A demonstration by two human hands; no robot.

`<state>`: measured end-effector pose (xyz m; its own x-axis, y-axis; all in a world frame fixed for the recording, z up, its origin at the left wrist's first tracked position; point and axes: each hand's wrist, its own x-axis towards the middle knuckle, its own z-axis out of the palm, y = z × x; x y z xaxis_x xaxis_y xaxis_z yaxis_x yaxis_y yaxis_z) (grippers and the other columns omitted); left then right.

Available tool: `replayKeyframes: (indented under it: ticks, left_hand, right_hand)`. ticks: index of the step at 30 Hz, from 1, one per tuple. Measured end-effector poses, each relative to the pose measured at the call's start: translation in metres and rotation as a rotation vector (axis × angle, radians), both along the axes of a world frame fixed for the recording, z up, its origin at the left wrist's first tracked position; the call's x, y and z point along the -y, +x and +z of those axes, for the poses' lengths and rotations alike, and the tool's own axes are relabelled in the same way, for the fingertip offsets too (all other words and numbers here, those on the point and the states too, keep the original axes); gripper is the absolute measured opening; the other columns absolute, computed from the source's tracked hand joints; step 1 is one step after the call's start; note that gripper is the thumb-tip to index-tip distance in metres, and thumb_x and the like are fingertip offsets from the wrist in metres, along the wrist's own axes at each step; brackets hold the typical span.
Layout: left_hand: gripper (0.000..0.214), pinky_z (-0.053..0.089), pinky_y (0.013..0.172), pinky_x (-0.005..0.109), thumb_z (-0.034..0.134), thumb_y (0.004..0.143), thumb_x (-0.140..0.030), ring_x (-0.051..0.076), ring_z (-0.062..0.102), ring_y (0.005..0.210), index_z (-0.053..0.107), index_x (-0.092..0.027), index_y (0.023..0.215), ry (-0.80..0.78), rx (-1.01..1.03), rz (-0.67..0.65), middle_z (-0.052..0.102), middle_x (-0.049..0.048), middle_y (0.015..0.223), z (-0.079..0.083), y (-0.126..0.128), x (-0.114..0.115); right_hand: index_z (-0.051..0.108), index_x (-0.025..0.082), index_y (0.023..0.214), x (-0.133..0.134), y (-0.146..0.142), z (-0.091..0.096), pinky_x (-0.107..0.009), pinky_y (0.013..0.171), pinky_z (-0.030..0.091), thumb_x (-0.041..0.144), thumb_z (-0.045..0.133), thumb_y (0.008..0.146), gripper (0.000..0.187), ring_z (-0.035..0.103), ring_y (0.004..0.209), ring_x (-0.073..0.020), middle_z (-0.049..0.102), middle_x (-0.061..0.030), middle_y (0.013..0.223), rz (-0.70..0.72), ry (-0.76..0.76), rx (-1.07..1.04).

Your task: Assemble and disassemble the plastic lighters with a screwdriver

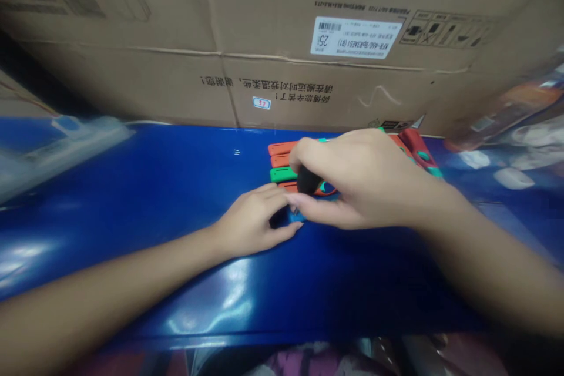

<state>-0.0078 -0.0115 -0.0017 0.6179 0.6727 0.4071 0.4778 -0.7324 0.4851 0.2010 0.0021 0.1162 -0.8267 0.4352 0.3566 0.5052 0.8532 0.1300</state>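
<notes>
- Work in hand looks under way at the near end of a row of slim pieces on the blue table (185,176).
- Row, far to near, at its left ends: two orange pieces (282,148), one green piece (282,175), then another orange. Laid side by side, ends roughly lined up. Right parts mostly hidden behind the right hand.
- Blue piece (298,217) lies on the table just near of that row, between left thumb and fingers; judged the one being worked, not yet finished.
- Left hand (253,217): thumb and forefinger curved narrowly about the blue piece. Firm pinch or only steadying, cannot tell.
- Right hand (370,176): closed on a dark, rounded object (307,182), above and just far of the blue piece. Lower end hidden; contact unclear.
- Red piece (414,142) at far right of the group, partly covered.
- Whether the row is finished or waiting: not shown. How much is left: cannot tell.
- Cardboard box (154,70) stands along the far side.
</notes>
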Motion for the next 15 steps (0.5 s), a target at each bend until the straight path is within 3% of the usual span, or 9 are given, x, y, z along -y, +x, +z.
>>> replayKeyframes:
  ticks: [3, 10, 13, 15]
  left_hand:
    - [0.017, 0.053, 0.081, 0.034, 0.066, 0.091, -0.034, 0.020, 0.065, 0.089, 0.061, -0.019, 0.099, -0.002, 0.001, -0.006, 0.069, 0.0040, 0.096, -0.0005, -0.0001, -0.0001]
    - [0.016, 0.053, 0.081, 0.034, 0.066, 0.091, -0.033, 0.020, 0.065, 0.089, 0.061, -0.019, 0.099, -0.022, 0.003, -0.009, 0.069, 0.0039, 0.095, 0.0005, 0.0002, -0.0001]
    - [0.016, 0.053, 0.079, 0.034, 0.066, 0.091, -0.034, 0.020, 0.065, 0.087, 0.060, -0.020, 0.096, 0.007, 0.003, -0.009, 0.068, 0.0030, 0.092, -0.0003, -0.0002, 0.0000]
    - [0.016, 0.053, 0.077, 0.034, 0.066, 0.091, -0.034, 0.020, 0.065, 0.085, 0.059, -0.020, 0.094, 0.008, -0.001, -0.008, 0.068, 0.0026, 0.090, -0.0012, -0.0005, 0.0001]
  right_hand:
    - [0.059, 0.018, 0.100, -0.0006, 0.0007, -0.0001, -0.028, 0.055, 0.022, 0.035, 0.039, 0.098, 0.026, 0.054, 0.061, -0.0145, 0.065, -0.0002, 0.073, 0.013, 0.003, -0.007]
    - [0.059, 0.017, 0.109, -0.0010, 0.0014, -0.0012, -0.027, 0.055, 0.027, 0.038, 0.043, 0.095, 0.030, 0.059, 0.066, -0.0161, 0.069, -0.0023, 0.084, 0.010, 0.005, -0.016]
    - [0.054, 0.016, 0.123, -0.0019, 0.0006, -0.0031, -0.026, 0.056, 0.031, 0.033, 0.043, 0.094, 0.035, 0.063, 0.072, -0.0168, 0.072, -0.0046, 0.097, 0.016, -0.013, -0.027]
    - [0.052, 0.015, 0.125, -0.0026, -0.0001, -0.0043, -0.026, 0.056, 0.032, 0.036, 0.045, 0.093, 0.039, 0.064, 0.072, -0.0176, 0.072, -0.0045, 0.094, 0.010, -0.021, -0.037]
